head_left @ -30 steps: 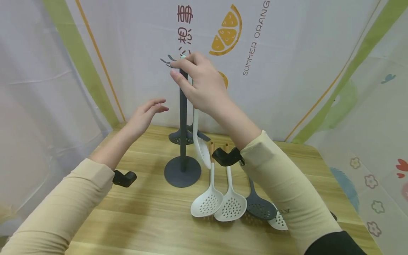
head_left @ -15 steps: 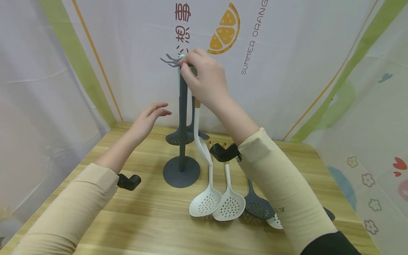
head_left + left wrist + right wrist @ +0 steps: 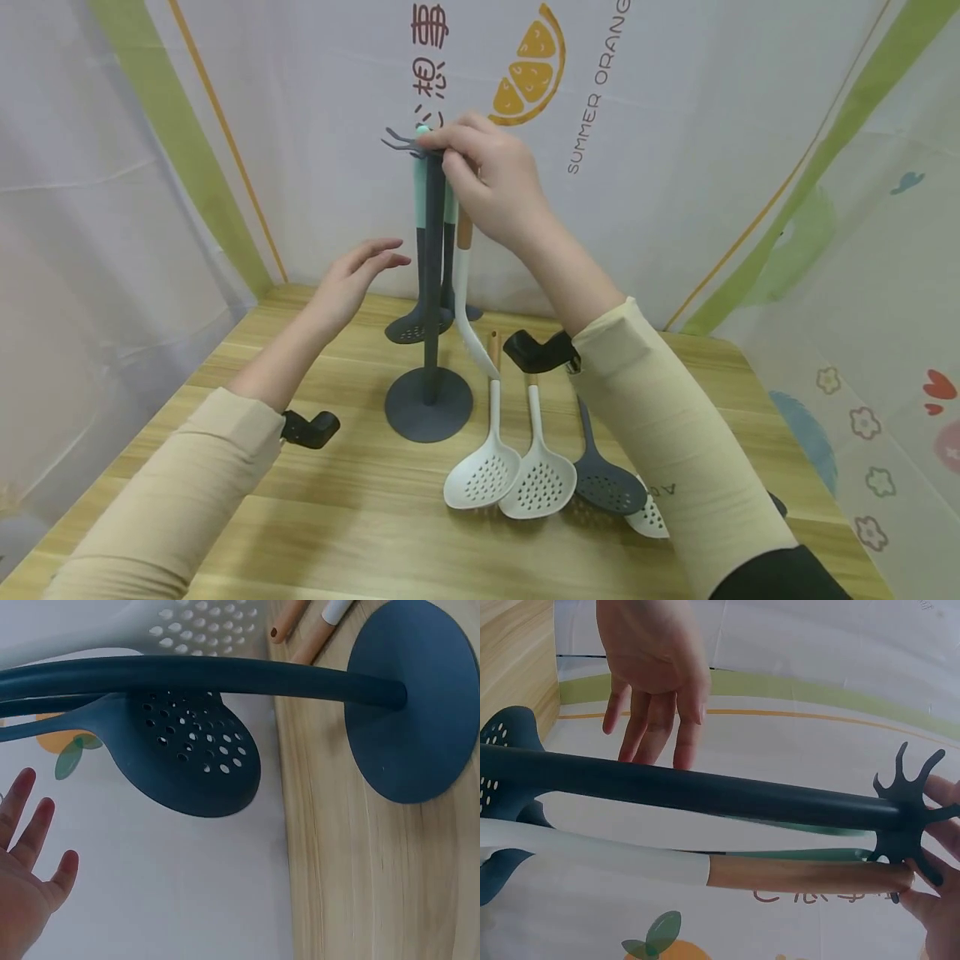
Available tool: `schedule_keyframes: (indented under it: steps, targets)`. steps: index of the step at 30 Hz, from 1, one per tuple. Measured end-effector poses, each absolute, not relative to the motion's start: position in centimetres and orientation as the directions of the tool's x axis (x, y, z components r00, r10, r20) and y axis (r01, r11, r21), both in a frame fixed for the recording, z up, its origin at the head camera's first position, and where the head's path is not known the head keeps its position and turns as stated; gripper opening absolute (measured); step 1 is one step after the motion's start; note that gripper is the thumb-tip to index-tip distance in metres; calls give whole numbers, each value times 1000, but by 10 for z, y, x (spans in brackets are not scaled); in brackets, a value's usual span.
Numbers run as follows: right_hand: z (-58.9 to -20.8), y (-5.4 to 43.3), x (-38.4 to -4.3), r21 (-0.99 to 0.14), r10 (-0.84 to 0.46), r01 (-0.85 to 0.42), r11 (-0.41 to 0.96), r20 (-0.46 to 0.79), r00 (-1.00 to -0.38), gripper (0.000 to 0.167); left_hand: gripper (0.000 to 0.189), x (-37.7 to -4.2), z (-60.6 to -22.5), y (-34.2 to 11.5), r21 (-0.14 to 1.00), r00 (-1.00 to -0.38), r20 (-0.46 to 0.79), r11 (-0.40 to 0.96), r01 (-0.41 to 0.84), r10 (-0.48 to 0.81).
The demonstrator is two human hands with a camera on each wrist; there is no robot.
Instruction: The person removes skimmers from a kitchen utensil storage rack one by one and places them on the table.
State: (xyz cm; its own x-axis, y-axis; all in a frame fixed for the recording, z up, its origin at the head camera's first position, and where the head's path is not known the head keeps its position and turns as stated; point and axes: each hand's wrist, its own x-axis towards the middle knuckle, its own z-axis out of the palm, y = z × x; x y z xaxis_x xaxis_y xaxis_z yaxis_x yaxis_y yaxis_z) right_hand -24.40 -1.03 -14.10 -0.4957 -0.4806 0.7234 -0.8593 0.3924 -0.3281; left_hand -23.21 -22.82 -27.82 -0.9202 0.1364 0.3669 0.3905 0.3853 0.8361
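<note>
My right hand (image 3: 495, 179) is at the top of a dark grey utensil stand (image 3: 432, 292), its thumb and fingers gripping the hooked crown (image 3: 901, 817). Close under the thumb is the wooden handle end of a white skimmer (image 3: 810, 874), which hangs down the stand's right side. Behind the pole hang dark skimmers with mint handles, one with its perforated bowl (image 3: 191, 757) in plain sight in the left wrist view. My left hand (image 3: 348, 283) hovers left of the pole, fingers extended and apart from everything.
On the wooden table (image 3: 352, 517), right of the stand's round base (image 3: 408, 417), lie two white skimmers (image 3: 483, 479) and a dark skimmer (image 3: 609, 483). Another white one (image 3: 648, 517) is partly hidden by the right sleeve. A printed curtain (image 3: 675, 167) hangs behind.
My right hand has shifted slightly right and closed around the crown. The hooks and hanging skimmers have turned; the white one now shows edge-on. My left hand has moved slightly right.
</note>
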Motion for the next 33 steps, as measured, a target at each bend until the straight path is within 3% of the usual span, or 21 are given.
schedule_keyframes:
  steps: [8, 14, 20, 29, 33]
  targets:
    - [-142, -5, -254, -385, -504, -896, 222, 741, -443, 38, 43, -233, -281, -221, 854, -913, 379, 323, 407, 149]
    - [-141, -2, -257, -462, -502, -877, 134, 731, -462, 40, 44, -233, -285, -217, 853, -914, 375, 330, 405, 155]
    - [-141, -1, -260, -468, -504, -879, 87, 741, -444, 42, 44, -235, -289, -210, 836, -902, 404, 337, 433, 154]
    - [-137, 0, -257, -597, -492, -801, 53, 682, -541, 40, 38, -236, -293, -206, 827, -891, 440, 337, 451, 114]
    - [-132, 3, -247, -602, -498, -796, 61, 673, -547, 41, 37, -234, -294, -205, 848, -891, 436, 275, 453, 125]
